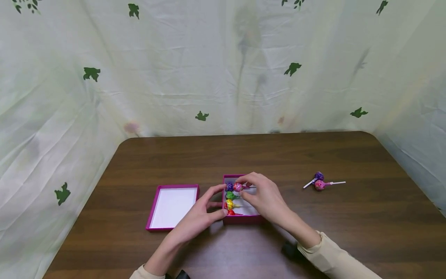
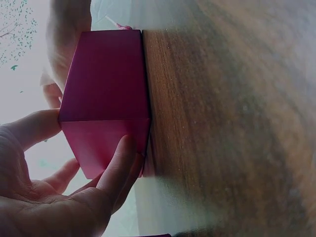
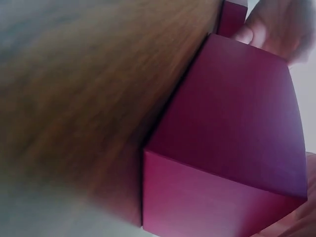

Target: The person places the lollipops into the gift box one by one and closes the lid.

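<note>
A magenta box [image 1: 244, 219] with a pale inside stands upright before me, its left part holding wrapped lollipops. My left hand [image 1: 205, 211] holds the box's left side, thumb at the front corner and fingers along the left wall [image 2: 101, 148]. Over the back of the box, my right hand [image 1: 266, 193] pinches a pink lollipop [image 1: 238, 187] between thumb and forefinger. Beside that lies a dark blue lollipop [image 1: 229, 187]. Nearer the front are a green lollipop [image 1: 230, 195], a yellow lollipop [image 1: 230, 204] and a red lollipop [image 1: 231, 212]. The right wrist view shows only the box's outer walls [image 3: 232, 113].
Left of the box lies a shallow magenta lid [image 1: 174, 207], white inside facing up. Over on the right, a purple lollipop [image 1: 318, 176] and another pink lollipop [image 1: 319, 185] touch each other on the brown wooden table [image 1: 348, 224]. A leaf-printed cloth [image 1: 209, 69] hangs behind.
</note>
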Available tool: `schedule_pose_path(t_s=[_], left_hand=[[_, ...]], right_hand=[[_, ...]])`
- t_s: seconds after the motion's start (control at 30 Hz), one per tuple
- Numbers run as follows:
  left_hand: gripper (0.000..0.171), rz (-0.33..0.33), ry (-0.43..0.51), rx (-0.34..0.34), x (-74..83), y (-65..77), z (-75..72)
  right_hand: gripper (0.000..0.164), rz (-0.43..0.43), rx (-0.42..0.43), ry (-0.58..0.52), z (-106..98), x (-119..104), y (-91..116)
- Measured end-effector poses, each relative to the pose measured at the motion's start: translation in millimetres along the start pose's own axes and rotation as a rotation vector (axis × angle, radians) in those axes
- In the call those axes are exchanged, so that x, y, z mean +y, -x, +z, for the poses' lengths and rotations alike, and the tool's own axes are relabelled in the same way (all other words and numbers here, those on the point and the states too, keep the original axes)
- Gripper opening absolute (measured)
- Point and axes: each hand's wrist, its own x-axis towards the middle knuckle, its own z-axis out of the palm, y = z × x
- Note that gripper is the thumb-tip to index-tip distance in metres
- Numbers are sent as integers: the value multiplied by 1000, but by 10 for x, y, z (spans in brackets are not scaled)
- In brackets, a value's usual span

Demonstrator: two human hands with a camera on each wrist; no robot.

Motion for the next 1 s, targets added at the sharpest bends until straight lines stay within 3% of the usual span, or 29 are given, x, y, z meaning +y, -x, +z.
schedule_pose_path(t_s=[0.2,0.57,1.0], left_hand=[[63,4,2,8,-3,15,1],[63,12,11,12,25,21,17],[63,1,3,16,27,17,16]], right_hand=[[26,-6,-30,98,50,9,-67],[24,-100,-38,217,90,73,-125],[23,-103,-107,331,81,100,-171]])
